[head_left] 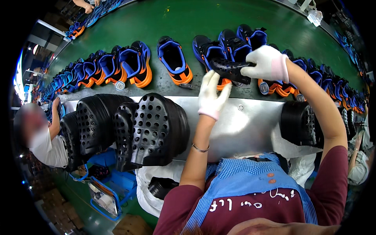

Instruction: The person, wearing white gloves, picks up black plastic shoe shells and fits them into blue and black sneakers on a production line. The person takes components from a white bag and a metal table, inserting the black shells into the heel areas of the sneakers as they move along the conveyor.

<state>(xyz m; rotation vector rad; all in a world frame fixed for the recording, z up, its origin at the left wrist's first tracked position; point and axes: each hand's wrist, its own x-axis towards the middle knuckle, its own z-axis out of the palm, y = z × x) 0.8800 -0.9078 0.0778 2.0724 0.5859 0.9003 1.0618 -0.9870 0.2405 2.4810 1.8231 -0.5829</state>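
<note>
My right hand [266, 64], in a white glove, is closed around one end of a black perforated plastic shoe insert [227, 68]. The insert lies across the opening of a black sneaker [203, 49] with blue lining and an orange heel. At that sneaker's heel is my left hand [211, 96], also gloved, with fingers and thumb on either side of the orange part. Its fingertips come close to the insert. Two similar sneakers [231, 41] [250, 35] stand just beyond, partly covered by my right hand. Another sneaker [174, 60] stands apart to the left.
Rows of sneakers [135, 62] line the green conveyor belt [156, 23] on both sides. Nested black inserts [156, 129] are stacked at the left of the metal ledge [243, 125], with more [299, 123] at the right. Another person [51, 145] works at far left.
</note>
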